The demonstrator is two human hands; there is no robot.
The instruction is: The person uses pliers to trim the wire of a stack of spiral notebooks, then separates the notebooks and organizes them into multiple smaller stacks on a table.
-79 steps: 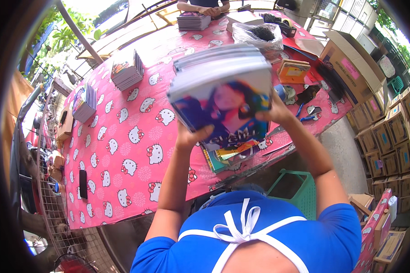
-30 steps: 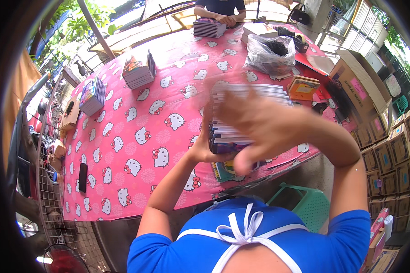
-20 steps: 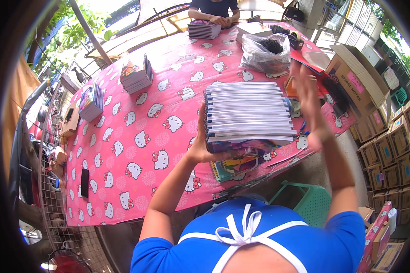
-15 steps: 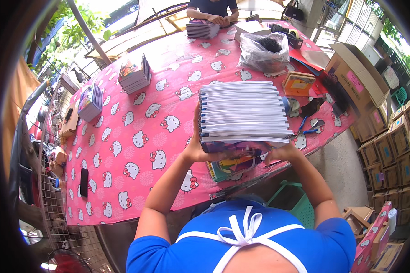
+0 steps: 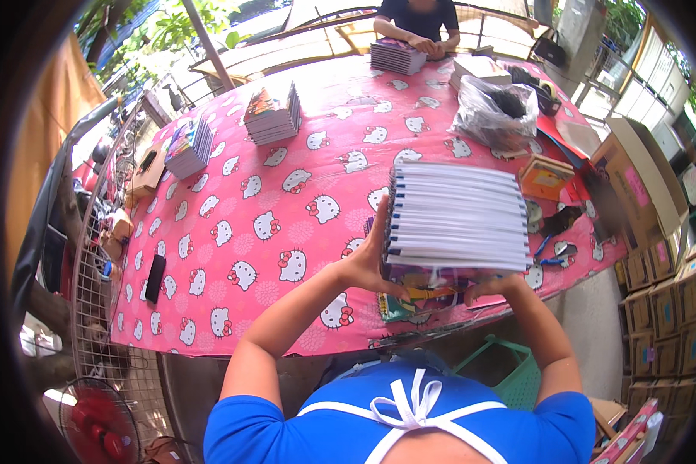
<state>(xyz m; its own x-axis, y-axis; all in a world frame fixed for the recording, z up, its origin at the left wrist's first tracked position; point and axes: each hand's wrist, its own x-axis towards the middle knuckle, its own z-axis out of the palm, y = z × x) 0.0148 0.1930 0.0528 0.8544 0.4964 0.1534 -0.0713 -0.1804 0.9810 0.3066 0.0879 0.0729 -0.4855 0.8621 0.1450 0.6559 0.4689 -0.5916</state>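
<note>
A thick stack of spiral notebooks [image 5: 460, 220], white page edges showing, stands in front of me at the right part of the pink table. My left hand [image 5: 370, 261] grips its left side, fingers up along the spine edges and thumb across the near face. Against the near right lower corner, my right hand [image 5: 493, 289] is closed, its fingertips partly hidden. Colourful covers [image 5: 429, 284] show on the near side of the stack, between my hands. A green-edged notebook [image 5: 394, 308] lies at its foot, by my left thumb.
Smaller notebook stacks [image 5: 271, 116] [image 5: 189, 148] stand at far left. A black slim object [image 5: 155, 278] lies left. Beyond my stack are a plastic bag [image 5: 493, 116], an orange notebook [image 5: 547, 178] and blue-handled pliers [image 5: 549, 255]. A co-worker's hands [image 5: 427, 46] rest by another stack.
The whole view has shifted, so the table and its things appear farther right. My left hand has spread, its thumb now lying across the near face. Both hands stay at the notebook stack.
</note>
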